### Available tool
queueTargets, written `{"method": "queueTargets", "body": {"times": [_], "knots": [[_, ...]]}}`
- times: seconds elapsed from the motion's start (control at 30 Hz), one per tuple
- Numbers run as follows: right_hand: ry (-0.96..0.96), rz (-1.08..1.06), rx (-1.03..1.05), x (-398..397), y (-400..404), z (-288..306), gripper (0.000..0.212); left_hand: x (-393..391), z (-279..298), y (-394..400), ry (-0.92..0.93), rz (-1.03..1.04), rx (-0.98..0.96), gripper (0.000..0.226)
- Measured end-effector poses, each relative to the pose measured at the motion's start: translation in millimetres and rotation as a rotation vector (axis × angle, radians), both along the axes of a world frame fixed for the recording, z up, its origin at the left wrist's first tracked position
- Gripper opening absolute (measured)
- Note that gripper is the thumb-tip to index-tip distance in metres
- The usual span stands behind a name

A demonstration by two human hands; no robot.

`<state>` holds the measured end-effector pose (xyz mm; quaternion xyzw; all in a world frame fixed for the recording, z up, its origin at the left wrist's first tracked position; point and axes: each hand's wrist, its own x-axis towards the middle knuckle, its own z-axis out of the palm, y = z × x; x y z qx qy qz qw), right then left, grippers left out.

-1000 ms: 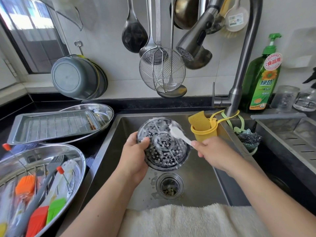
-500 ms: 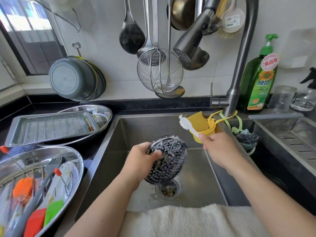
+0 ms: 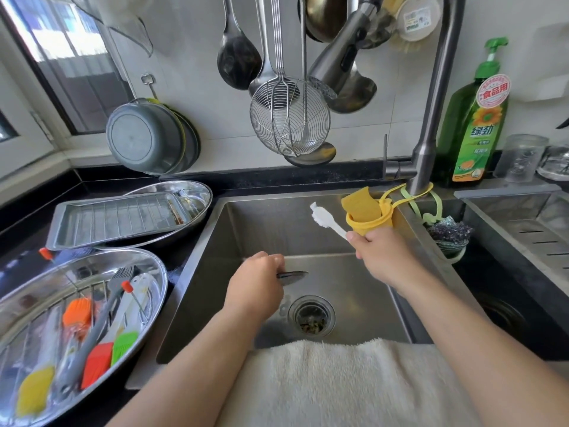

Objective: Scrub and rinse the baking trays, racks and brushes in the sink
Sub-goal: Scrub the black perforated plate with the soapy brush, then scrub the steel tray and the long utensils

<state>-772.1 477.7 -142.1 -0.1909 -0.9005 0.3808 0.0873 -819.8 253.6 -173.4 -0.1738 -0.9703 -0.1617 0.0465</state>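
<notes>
The green dish soap bottle point(image 3: 471, 118) behind the tap carries a round red label reading 食品用 and larger characters 绿劲 under a sunflower picture; the smaller print is unreadable. Compared with half a second ago, the perforated round strainer point(image 3: 291, 277) has turned edge-on and dropped lower in the sink point(image 3: 354, 282), showing only as a thin dark sliver, gripped by the left hand point(image 3: 255, 288) just above the drain point(image 3: 311, 315). The right hand point(image 3: 380, 257) clasps the handle of the white brush point(image 3: 323, 218), lifted clear of the strainer, bristles near the yellow sponge cup point(image 3: 369, 221). On the counter left, a rectangular tray with a rack point(image 3: 123, 220) lies on an oval dish, and a nearer oval tray point(image 3: 101, 263) holds coloured silicone brushes point(image 3: 98, 362). A towel point(image 3: 338, 386) covers the sink's front edge.
</notes>
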Motion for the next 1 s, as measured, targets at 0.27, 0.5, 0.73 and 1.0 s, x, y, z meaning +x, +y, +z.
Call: {"method": "queueTargets", "body": {"times": [0.27,0.5,0.73,1.0], "knots": [[-0.028,0.072,0.006,0.9,-2.0,-3.4,0.053,4.1,1.7,25.7,0.063,-0.308,-0.79,0.032],[-0.095,0.143,0.091,6.4,-2.9,4.0,0.05,-19.2,-26.5,14.2,-0.154,-0.196,-0.94,0.037],[-0.196,0.239,0.099,4.0,-5.5,13.5,0.044,-2.9,20.1,-3.4,-0.243,0.009,-0.297,0.03],[-0.176,0.371,0.119,22.2,-57.1,75.7,0.036,102.6,86.7,-57.4,-0.15,0.021,0.128,0.032]]}}
